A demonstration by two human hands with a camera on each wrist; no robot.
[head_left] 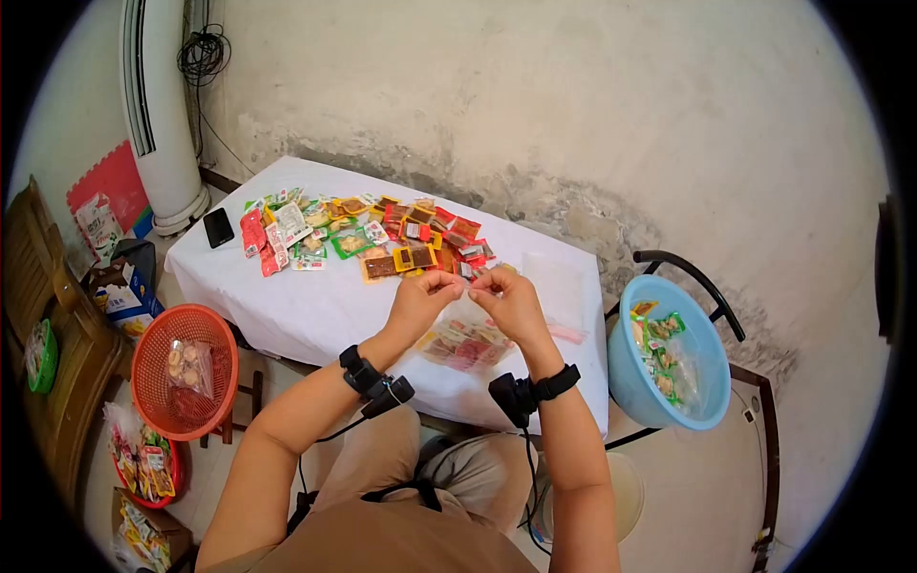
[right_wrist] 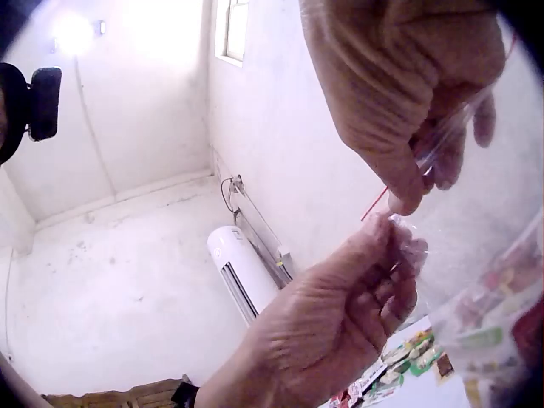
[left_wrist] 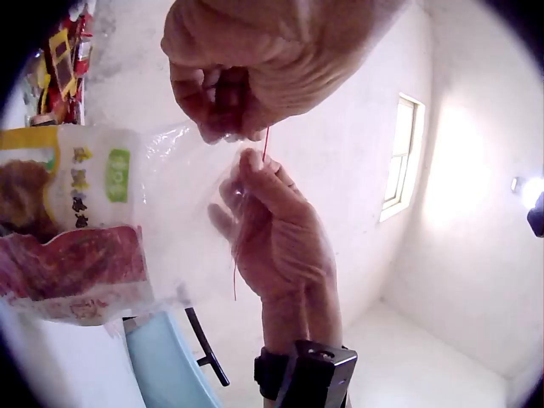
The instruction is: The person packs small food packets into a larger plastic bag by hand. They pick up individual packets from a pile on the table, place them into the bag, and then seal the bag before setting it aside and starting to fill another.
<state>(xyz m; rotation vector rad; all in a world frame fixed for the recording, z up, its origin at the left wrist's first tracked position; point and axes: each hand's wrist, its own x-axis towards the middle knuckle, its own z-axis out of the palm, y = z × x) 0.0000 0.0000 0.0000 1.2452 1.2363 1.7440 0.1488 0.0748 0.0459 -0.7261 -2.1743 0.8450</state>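
Left hand (head_left: 417, 301) and right hand (head_left: 511, 301) each pinch the mouth of the bag (head_left: 465, 313), fingertips clamped on its red strip (left_wrist: 266, 143). It hangs at 6 o'clock from my fingers, over the table (head_left: 315, 306) edge. I should keep both pinches level and firm so the snacks (head_left: 458, 346) stay down.

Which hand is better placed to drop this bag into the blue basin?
Probably the right hand: both pinch the bag at its top, but the blue basin sits on its side, away from the left hand.
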